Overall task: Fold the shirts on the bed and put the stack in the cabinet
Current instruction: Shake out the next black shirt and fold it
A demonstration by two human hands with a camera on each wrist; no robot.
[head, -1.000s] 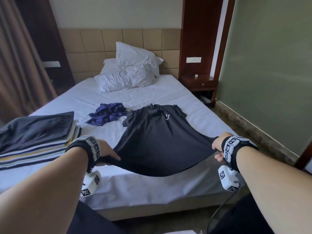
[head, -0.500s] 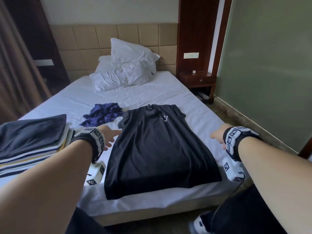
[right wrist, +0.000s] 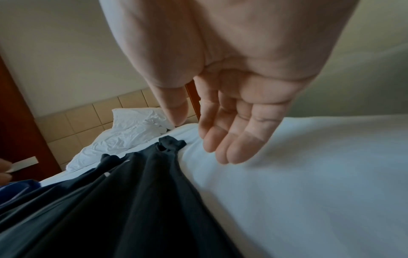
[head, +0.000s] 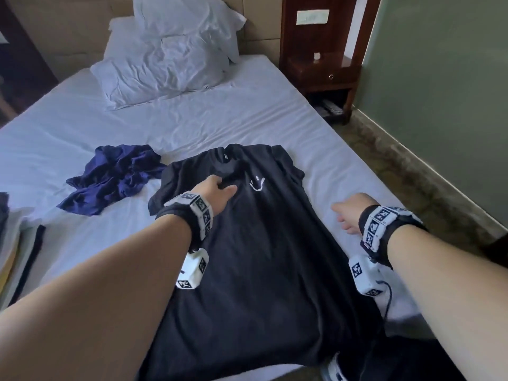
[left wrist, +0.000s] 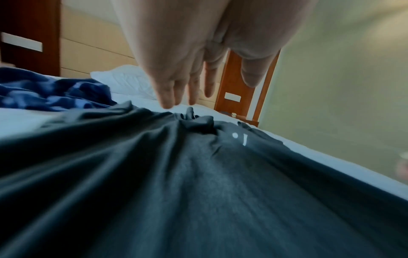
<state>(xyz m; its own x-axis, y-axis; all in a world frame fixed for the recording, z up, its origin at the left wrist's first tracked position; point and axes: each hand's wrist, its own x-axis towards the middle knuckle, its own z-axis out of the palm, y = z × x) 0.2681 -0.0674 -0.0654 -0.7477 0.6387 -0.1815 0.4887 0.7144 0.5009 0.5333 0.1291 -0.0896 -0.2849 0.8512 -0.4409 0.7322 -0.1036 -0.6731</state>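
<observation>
A black shirt [head: 264, 257] with a small white smile print lies spread face up on the white bed [head: 192, 127], its collar away from me and its hem hanging over the near edge. My left hand [head: 220, 189] reaches over the chest just below the collar, fingers straight, tips at the bunched fabric [left wrist: 194, 120]. To the right of the shirt, my right hand [head: 345, 215] hovers over the bare sheet with relaxed fingers [right wrist: 223, 150], holding nothing. A crumpled blue shirt [head: 115, 177] lies left of the black one. The folded stack [head: 13, 257] shows at the left edge.
Two white pillows [head: 170, 59] lie at the headboard. A dark wooden nightstand [head: 321, 75] stands right of the bed, with a strip of floor [head: 412, 174] and a green wall beyond. White sheet lies bare between the shirts and the pillows.
Both hands have let go of the shirt's hem. The shirt now lies flat, and both hands have reached forward, the left onto the chest, the right beside it.
</observation>
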